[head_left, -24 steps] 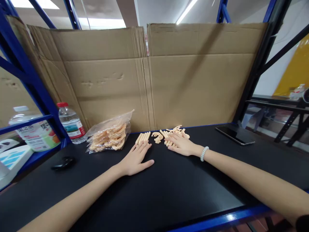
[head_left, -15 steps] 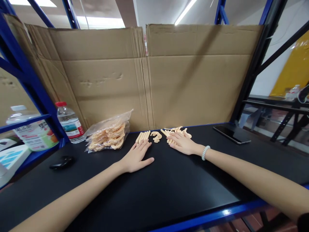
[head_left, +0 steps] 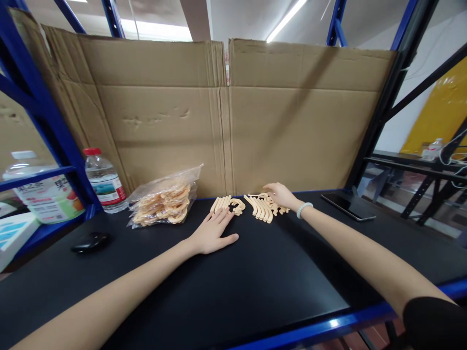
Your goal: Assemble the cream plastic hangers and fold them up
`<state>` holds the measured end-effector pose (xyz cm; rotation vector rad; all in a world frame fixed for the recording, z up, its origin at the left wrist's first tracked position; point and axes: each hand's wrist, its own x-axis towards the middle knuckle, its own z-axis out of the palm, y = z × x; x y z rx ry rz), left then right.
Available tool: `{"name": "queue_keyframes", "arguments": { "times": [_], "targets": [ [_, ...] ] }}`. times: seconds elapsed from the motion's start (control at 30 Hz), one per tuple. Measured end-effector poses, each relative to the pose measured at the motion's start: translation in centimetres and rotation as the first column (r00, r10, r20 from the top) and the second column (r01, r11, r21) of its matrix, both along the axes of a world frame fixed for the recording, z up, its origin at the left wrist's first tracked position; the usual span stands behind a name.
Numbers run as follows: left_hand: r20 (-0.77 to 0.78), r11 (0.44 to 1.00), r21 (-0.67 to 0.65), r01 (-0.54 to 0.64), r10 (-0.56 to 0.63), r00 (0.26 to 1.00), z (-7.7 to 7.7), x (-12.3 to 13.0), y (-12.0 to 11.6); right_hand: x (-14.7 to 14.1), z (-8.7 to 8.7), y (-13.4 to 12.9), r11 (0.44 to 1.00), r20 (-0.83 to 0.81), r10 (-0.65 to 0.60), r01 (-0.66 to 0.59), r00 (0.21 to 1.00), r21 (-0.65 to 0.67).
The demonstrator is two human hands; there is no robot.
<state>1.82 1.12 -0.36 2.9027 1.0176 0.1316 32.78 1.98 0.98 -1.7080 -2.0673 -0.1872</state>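
My left hand (head_left: 212,234) lies flat on the black table, fingers spread. Its fingertips touch the lower ends of a row of straight cream-coloured sticks (head_left: 221,202). Just right of them are nested curved, hook-shaped cream pieces (head_left: 238,206). A fan of longer cream pieces with curved ends (head_left: 260,209) lies farther right. My right hand (head_left: 282,195), a pale beaded bracelet on its wrist, is over the right side of a loose pile of small cream pieces (head_left: 281,210). Its fingers reach left, apart from the thumb, and nothing shows in them.
A clear plastic bag of similar cream pieces (head_left: 164,201) lies left of my left hand. Behind it stand a red-capped water bottle (head_left: 105,187) and a cardboard wall (head_left: 164,121). A black computer mouse (head_left: 90,242) is at left, a phone (head_left: 346,206) at right.
My right hand has lifted off the fanned curved pieces and moved up and right, uncovering them. My left hand stays flat by the straight sticks. The view has shifted slightly.
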Motion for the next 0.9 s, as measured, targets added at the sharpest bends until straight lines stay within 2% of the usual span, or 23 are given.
{"name": "queue_keyframes", "arguments": {
  "times": [0.2, 0.37, 0.5, 0.6, 0.77, 0.9],
  "targets": [
    [0.007, 1.000, -0.008, -0.007, 0.007, 1.000, 0.1, -0.1, -0.2, 0.2, 0.2, 3.3, 0.983, 0.051, 0.097, -0.088, 0.994, -0.162],
    [-0.004, 1.000, -0.008, -0.009, 0.009, 1.000, 0.1, -0.2, -0.2, 1.2, -0.1, 3.9, 0.967, 0.076, 0.059, -0.038, 0.995, -0.251],
    [-0.011, 1.000, -0.011, -0.011, 0.011, 1.000, -0.1, -0.2, 0.0, 3.5, 0.1, 3.3, 0.964, 0.082, 0.022, 0.000, 0.996, -0.265],
    [-0.014, 1.000, -0.002, -0.015, 0.015, 1.000, -0.2, -0.2, 0.1, 4.2, 0.1, 2.4, 0.971, 0.075, 0.043, -0.025, 0.996, -0.236],
    [-0.007, 1.000, 0.007, -0.005, 0.005, 1.000, -0.4, -0.3, 0.2, 3.4, -1.6, 0.4, 0.975, 0.070, 0.152, -0.138, 0.986, -0.174],
    [0.002, 1.000, 0.006, -0.006, 0.006, 1.000, -0.5, -0.3, 0.2, 3.4, -2.9, -1.0, 0.972, 0.065, 0.180, -0.167, 0.982, -0.168]
  ]
}}
